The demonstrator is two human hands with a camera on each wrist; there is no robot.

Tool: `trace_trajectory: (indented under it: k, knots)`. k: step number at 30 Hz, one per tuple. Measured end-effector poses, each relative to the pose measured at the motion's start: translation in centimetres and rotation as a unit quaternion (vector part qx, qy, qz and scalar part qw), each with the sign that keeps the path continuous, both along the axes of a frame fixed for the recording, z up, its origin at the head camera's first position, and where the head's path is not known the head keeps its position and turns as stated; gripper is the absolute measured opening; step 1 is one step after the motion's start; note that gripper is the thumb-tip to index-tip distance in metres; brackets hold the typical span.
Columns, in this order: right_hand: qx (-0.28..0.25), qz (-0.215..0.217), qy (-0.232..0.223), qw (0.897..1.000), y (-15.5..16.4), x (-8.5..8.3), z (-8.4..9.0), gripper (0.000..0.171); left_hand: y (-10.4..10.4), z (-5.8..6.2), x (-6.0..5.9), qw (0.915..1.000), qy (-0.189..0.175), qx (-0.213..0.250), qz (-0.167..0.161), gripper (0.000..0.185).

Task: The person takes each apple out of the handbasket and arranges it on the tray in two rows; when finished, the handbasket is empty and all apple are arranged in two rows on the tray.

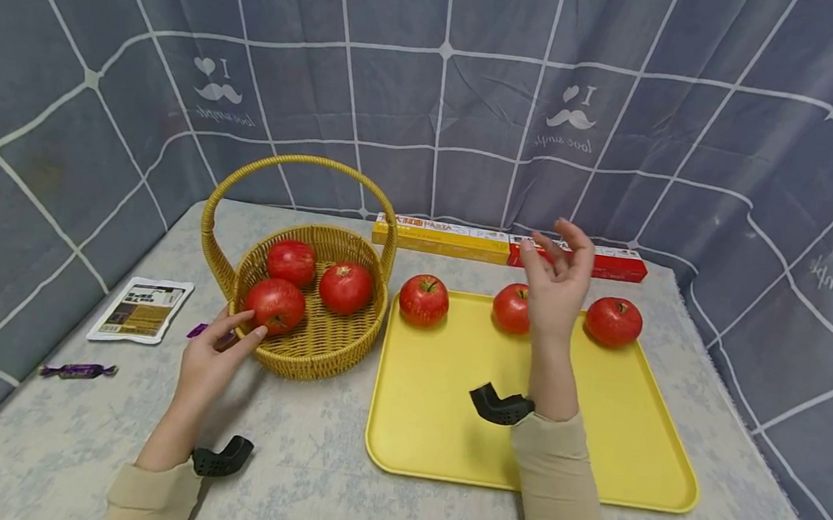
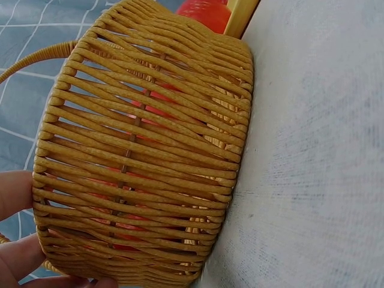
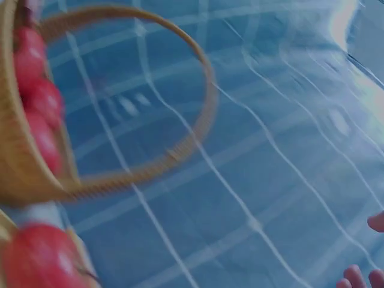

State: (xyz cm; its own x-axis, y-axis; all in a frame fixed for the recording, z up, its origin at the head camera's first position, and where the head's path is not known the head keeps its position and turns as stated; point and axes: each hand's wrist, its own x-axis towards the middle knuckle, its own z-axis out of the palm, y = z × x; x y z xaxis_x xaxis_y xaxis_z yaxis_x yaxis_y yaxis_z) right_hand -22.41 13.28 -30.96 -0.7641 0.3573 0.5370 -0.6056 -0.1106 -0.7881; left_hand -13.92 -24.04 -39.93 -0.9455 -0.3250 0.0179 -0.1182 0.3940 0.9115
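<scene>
At the left, a woven basket (image 1: pixel 316 359) with a tall arched handle holds three red apples, one of them a front apple (image 1: pixel 275 307) near the left rim. My left hand (image 1: pixel 209 361) grips the basket's left rim, fingertips close to that apple. In the left wrist view, fingers (image 2: pixel 21 258) show at the rim, and red shows through the weave. Raised over a yellow tray (image 1: pixel 439 413), my right hand (image 1: pixel 559 282) is empty with loosely bent fingers. Along the tray's far edge are a left apple (image 1: pixel 423 300), a middle apple (image 1: pixel 510 309) partly behind that hand, and a right apple (image 1: pixel 613 322).
A yellow pasta box (image 1: pixel 448 242) and a red box (image 1: pixel 619 265) lie end to end behind the tray. Left of the basket are a flat white-edged packet (image 1: pixel 140 310) and a purple wrapped candy (image 1: pixel 78 370). A grey checked curtain (image 1: pixel 439 103) hangs behind the table.
</scene>
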Motion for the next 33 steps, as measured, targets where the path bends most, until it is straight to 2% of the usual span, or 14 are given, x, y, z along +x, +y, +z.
trace_trajectory:
  k: [4, 7, 9, 13, 15, 17, 21, 27, 29, 33]
  knots:
    - [0.058, 0.073, -0.013, 0.996, -3.6, 0.0, -1.1, 0.048, -0.1, 0.0, 0.0, 1.0000, -0.001, -0.002, 0.003, 0.056]
    - [0.117, 0.134, -0.035, 0.983, -6.0, -0.2, -2.3, 0.052, -0.1, 0.1, 0.0, 1.0000, -0.001, -0.002, 0.002, 0.057]
    - [0.158, 0.182, -0.053, 0.969, -7.4, -0.4, -3.2, 0.055, -0.1, 0.1, 0.0, 1.0000, -0.001, -0.003, 0.001, 0.057]
    - [0.225, 0.285, -0.091, 0.927, -9.6, -0.8, -5.1, 0.063, 0.0, 0.1, 0.0, 1.0000, -0.005, -0.006, 0.001, 0.056]
    - [0.249, 0.321, -0.100, 0.908, -10.5, -1.2, -5.9, 0.066, 0.0, 0.1, 0.0, 1.0000, -0.005, -0.005, -0.001, 0.056]
    - [0.268, 0.343, -0.101, 0.895, -11.4, -1.6, -6.5, 0.068, -0.1, 0.1, 0.0, 1.0000, -0.003, -0.007, -0.002, 0.055]
    - [0.308, 0.349, -0.106, 0.879, -13.1, -2.6, -6.8, 0.071, -0.1, 0.1, 0.0, 0.9999, 0.003, -0.011, -0.003, 0.055]
    - [0.390, 0.308, -0.141, 0.856, -15.3, -4.2, -6.5, 0.078, -0.1, 0.2, 0.0, 0.9999, 0.012, -0.003, -0.007, 0.053]
    - [0.392, 0.303, -0.159, 0.854, -15.9, -4.6, -6.4, 0.079, -0.1, 0.2, 0.0, 0.9999, 0.014, 0.001, -0.007, 0.052]
    - [0.357, 0.297, -0.207, 0.861, -16.8, -5.4, -6.4, 0.077, -0.1, 0.2, 0.0, 0.9999, 0.011, 0.000, -0.004, 0.052]
